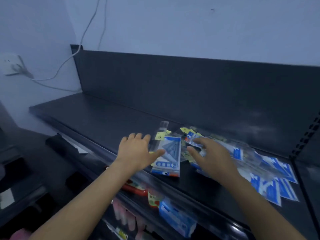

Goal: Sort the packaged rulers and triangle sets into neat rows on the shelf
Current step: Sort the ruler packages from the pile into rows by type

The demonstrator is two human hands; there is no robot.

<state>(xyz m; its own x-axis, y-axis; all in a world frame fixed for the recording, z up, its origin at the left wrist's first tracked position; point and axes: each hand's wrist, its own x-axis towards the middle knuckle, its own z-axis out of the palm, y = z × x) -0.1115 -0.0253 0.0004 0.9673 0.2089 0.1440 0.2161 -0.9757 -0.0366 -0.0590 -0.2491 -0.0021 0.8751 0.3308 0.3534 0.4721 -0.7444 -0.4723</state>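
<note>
Left hand point(136, 149) touching triangle set point(170, 151), right hand point(213, 158) over packs point(270, 172); labels point(167, 165) blurred

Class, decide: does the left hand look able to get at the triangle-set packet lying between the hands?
Likely yes: the left hand lies open beside the triangle-set packet, thumb at its edge, and nothing covers it.

Dim room: pale wall point(173, 23) with a socket point(10, 64) and white cables point(93, 16) behind dark shelving point(86, 110).
</note>
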